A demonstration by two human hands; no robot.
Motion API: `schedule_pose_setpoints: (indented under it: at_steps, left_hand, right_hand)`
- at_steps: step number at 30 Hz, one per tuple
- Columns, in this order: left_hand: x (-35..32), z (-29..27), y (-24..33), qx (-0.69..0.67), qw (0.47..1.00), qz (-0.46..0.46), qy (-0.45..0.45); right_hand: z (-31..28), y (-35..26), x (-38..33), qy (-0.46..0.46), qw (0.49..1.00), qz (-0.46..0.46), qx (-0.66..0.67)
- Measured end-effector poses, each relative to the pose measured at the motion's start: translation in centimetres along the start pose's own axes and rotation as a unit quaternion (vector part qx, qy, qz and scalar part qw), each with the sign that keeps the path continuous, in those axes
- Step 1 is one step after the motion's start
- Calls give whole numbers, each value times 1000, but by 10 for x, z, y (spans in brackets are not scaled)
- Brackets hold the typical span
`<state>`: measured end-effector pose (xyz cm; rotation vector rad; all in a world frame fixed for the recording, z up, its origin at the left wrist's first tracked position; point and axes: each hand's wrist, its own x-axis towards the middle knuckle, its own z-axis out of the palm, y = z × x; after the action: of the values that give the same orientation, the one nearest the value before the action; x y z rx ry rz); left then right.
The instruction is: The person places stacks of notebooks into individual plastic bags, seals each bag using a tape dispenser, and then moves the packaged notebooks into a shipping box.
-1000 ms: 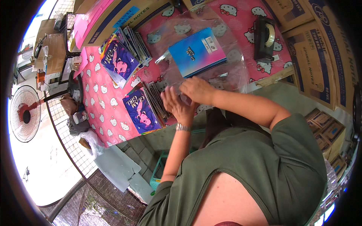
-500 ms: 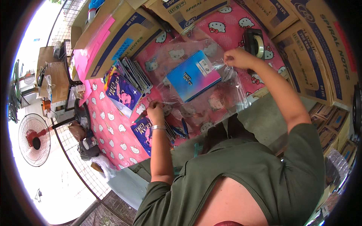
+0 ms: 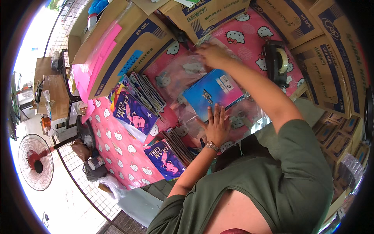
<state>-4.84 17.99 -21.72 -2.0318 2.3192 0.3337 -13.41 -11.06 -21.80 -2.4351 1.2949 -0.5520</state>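
A blue and pink spiral notebook (image 3: 212, 93) lies on a sheet of clear plastic (image 3: 175, 66) spread over the table. My left hand (image 3: 216, 126) presses flat on the notebook's near edge, fingers spread. Beyond its far edge, my right hand (image 3: 214, 56) is over the plastic with the fingers bent; motion blurs them, so their grip is unclear. To the left are two piles of purple-covered spiral notebooks, one farther (image 3: 134, 115) and one nearer (image 3: 165, 160). A black tape dispenser (image 3: 276, 64) with a roll of tape stands to the right.
The table has a pink cat-patterned cover (image 3: 117, 156). Cardboard boxes line its far side (image 3: 210, 19) and right side (image 3: 321, 70). Pink sheets (image 3: 97, 62) hang beside the left box (image 3: 136, 46). A fan (image 3: 37, 162) and bags (image 3: 93, 167) are past the left edge.
My right hand has let go of the plastic's right side and moved left to its far part. My left hand has moved from beside the notebook piles onto the blue notebook, opening flat.
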Motion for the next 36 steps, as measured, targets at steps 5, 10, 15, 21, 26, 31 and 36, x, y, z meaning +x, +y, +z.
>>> schedule_pose_setpoints:
  at_steps: [5, 10, 15, 21, 26, 31, 36]
  left_hand:
    - [0, 1, -4, -21, 999, 1, 33]
    - [4, -5, -5, -33, 999, 4, 42]
    - [4, -4, -9, -35, 998, 20, 51]
    - [4, -11, -7, -26, 999, 16, 43]
    - [10, -12, -8, -18, 996, 38, 75]
    - [45, -17, -45, -112, 990, 27, 77]
    - [103, -47, -57, -15, 945, 43, 325]
  right_hand:
    - [40, -16, 30, -101, 981, -70, -152]
    - [35, -20, 37, -54, 980, -144, -127]
    - [38, -19, 53, -138, 976, -104, -131]
    - [58, -22, 49, -37, 985, -111, -129]
    - [24, -36, 33, -50, 977, -133, -161]
    - [-55, -94, -46, 5, 971, -169, -166]
    - [-25, -87, -143, 40, 983, -119, -137]
